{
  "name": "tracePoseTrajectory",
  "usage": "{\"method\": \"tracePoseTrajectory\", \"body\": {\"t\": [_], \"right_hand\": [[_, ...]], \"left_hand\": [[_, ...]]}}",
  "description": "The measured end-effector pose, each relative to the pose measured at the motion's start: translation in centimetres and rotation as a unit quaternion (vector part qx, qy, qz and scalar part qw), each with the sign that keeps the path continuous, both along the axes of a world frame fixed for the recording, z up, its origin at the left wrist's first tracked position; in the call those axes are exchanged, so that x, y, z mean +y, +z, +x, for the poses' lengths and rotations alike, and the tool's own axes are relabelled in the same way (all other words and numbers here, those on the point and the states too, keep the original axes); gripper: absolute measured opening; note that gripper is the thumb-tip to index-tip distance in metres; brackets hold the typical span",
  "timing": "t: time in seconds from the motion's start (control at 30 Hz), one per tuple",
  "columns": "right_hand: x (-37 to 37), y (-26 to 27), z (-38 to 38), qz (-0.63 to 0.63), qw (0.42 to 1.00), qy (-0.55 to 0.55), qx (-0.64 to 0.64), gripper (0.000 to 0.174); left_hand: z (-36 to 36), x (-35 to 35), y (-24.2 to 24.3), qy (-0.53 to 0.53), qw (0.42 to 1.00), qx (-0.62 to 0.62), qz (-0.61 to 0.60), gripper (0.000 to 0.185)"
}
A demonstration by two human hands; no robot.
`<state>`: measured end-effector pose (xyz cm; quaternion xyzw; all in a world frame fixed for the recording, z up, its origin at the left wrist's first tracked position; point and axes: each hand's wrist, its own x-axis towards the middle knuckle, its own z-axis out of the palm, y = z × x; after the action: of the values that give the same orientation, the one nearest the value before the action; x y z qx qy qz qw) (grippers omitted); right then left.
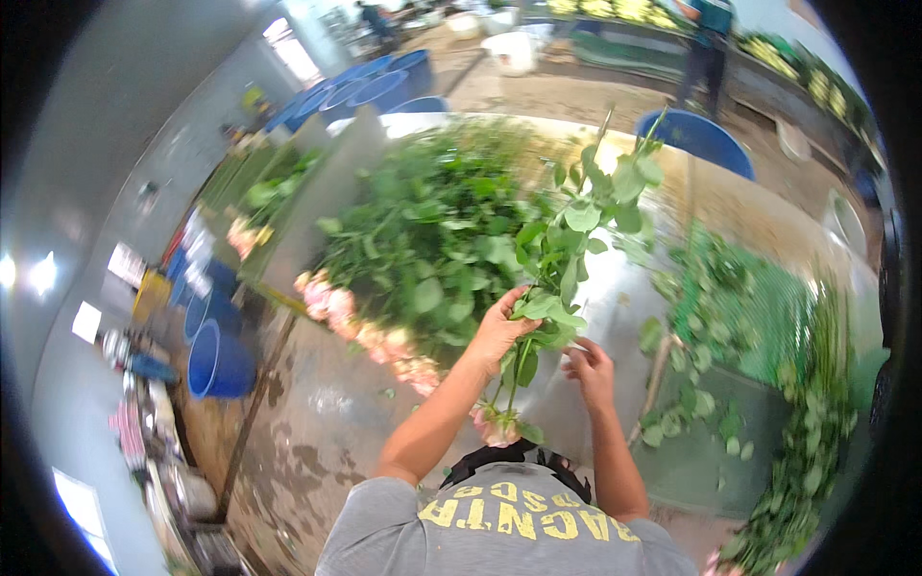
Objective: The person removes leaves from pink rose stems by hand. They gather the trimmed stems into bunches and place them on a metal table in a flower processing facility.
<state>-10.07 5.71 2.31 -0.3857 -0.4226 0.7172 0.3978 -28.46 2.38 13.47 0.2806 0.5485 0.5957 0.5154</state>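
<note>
My left hand (504,327) grips the leafy stems of a few long roses (555,288). Their pale pink blooms (497,426) hang close to my body, and the cut stem ends point away from me. Just right of the stems, my right hand (592,371) has loosely bent fingers set apart, with nothing visible in them. A large heap of leafy roses (439,237) lies on the metal table (612,288) to the left, its pink and peach blooms (374,342) lined along the near edge.
Right of me, green mesh (778,317) carries loose leaves, beside a long rose bundle (810,432). A metal divider (324,194) stands left of the heap. Blue buckets (220,360) stand left; another blue bucket (695,140) is beyond the table. A person (709,57) stands farther back.
</note>
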Motion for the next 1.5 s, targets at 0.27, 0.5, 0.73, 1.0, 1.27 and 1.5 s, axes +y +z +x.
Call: {"method": "tracePoseTrajectory", "body": {"t": [0.27, 0.5, 0.73, 1.0, 1.27, 1.5], "right_hand": [[0.8, -5.4, -3.5, 0.028, 0.985, -0.035, -0.164, 0.032], [0.7, -11.1, -6.6, 0.172, 0.897, -0.186, -0.362, 0.021], [-3.8, -10.0, -10.6, 0.239, 0.815, -0.268, -0.454, 0.02], [-4.5, -9.5, -13.2, 0.234, 0.738, -0.389, -0.5, 0.015], [-5.6, -8.0, -13.2, 0.16, 0.799, -0.363, -0.452, 0.021], [-7.1, -6.4, -7.6, 0.187, 0.77, -0.305, -0.528, 0.031]], "left_hand": [[-22.0, -11.3, 21.2, 0.181, 0.866, 0.443, 0.147, 0.07], [-43.2, -10.3, 35.8, 0.179, 0.841, 0.482, 0.168, 0.05], [-60.1, 1.7, 33.9, 0.097, 0.736, 0.666, 0.064, 0.056], [-72.2, 5.8, 16.6, -0.221, 0.465, 0.802, -0.304, 0.061], [-69.7, 6.3, 23.3, -0.049, 0.617, 0.768, -0.162, 0.059], [-48.8, 5.4, 27.1, -0.09, 0.686, 0.716, 0.091, 0.049]]}}
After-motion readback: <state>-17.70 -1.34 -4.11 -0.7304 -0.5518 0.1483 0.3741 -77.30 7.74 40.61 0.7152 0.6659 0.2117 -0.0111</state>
